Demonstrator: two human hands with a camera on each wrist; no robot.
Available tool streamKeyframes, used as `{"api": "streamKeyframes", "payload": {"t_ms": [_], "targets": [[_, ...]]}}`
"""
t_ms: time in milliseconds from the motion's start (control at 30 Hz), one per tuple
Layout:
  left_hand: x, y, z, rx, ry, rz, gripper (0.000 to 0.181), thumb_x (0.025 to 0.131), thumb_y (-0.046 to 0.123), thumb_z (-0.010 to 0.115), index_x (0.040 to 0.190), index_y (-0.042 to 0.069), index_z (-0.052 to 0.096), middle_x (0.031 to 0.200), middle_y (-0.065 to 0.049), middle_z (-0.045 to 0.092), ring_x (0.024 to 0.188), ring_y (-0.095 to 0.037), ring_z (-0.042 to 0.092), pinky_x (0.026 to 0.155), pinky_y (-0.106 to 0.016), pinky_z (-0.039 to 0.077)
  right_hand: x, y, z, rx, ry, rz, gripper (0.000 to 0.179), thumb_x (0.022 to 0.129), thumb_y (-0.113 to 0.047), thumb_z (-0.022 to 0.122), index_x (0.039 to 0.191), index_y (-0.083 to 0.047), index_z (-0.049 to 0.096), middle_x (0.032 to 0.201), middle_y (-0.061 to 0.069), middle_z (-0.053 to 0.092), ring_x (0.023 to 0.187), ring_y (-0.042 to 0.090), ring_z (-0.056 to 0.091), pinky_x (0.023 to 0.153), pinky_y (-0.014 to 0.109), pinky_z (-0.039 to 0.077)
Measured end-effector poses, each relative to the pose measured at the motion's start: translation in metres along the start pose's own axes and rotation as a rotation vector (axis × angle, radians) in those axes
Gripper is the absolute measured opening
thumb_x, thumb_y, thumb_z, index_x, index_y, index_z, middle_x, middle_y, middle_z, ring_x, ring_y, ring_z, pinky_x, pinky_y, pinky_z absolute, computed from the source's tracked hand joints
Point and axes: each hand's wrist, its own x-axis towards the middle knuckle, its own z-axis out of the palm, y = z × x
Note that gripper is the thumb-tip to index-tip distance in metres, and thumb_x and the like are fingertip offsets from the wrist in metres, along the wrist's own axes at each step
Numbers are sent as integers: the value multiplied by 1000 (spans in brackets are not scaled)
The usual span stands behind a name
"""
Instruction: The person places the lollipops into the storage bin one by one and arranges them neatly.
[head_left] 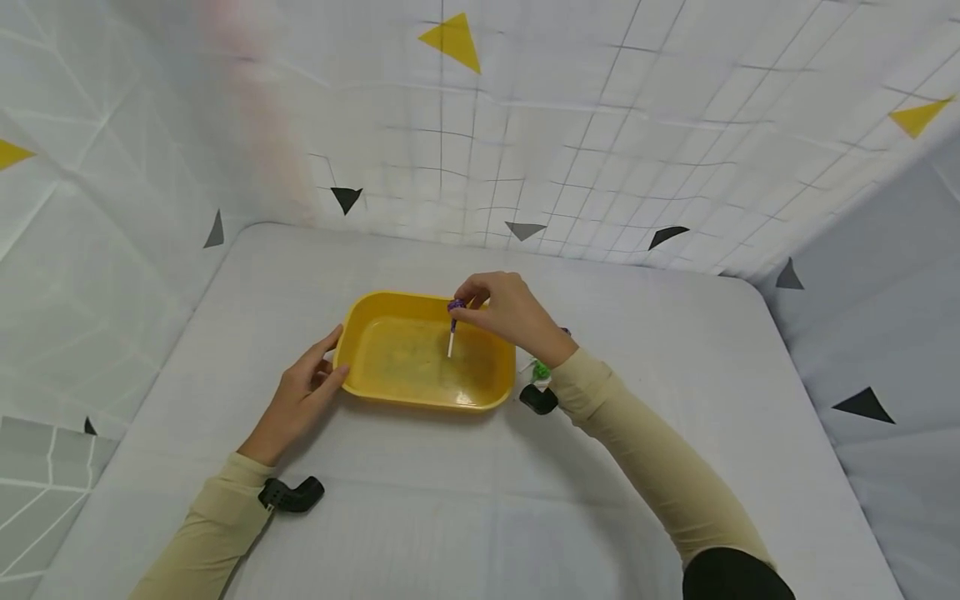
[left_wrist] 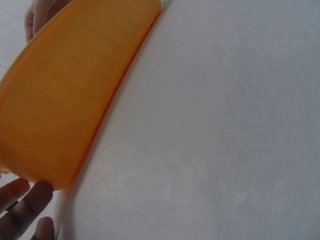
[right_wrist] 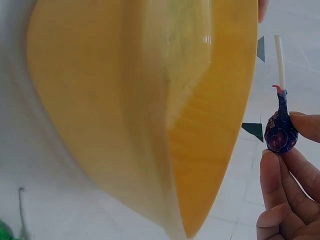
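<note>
My right hand (head_left: 510, 312) pinches a lollipop (head_left: 454, 308) by its purple-wrapped head, between thumb and fingertips. Its white stick points down over the inside of a yellow plastic tray (head_left: 367, 304). Close up in the right wrist view, the lollipop (right_wrist: 281, 132) has a shiny dark wrapper twisted around the stick. At the tray's left end, my left hand (head_left: 303, 396) holds the rim, thumb at the near side and fingers farther back. The left wrist view shows its fingers (left_wrist: 35, 200) against the tray's outer wall.
Right of the tray, a green-wrapped lollipop (head_left: 542, 371) lies on the white-covered table (head_left: 420, 500), partly covered by my right wrist. A small dark item (head_left: 566, 332) shows beyond that wrist. White sheets with triangular marks (head_left: 453, 40) stand around the table.
</note>
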Motion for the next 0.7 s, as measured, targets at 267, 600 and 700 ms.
{"api": "streamKeyframes", "payload": {"t_ms": [267, 600, 700], "targets": [[-1, 0, 0, 3, 2, -10, 61, 107, 17, 57, 163, 12, 33, 153, -18, 51, 92, -3, 54, 77, -12, 46, 10, -4, 9, 17, -21, -19, 16, 94, -27, 78, 104, -14, 78, 99, -2, 77, 91, 13, 70, 82, 32, 56], [0, 0, 1, -18, -6, -13, 61, 107, 17, 57, 163, 13, 33, 153, -18, 51, 93, -4, 55, 79, -14, 48, 18, -8, 16, 24, -40, -17, 14, 93, -27, 79, 102, -16, 78, 97, -4, 77, 90, 12, 69, 80, 30, 56], [0, 0, 0, -16, -5, -15, 61, 107, 17, 57, 163, 12, 33, 151, -18, 53, 93, -5, 55, 79, -14, 48, 21, -10, 16, 13, -43, -16, 15, 93, -27, 79, 102, -15, 78, 96, -4, 77, 89, 12, 69, 78, 28, 56]]}}
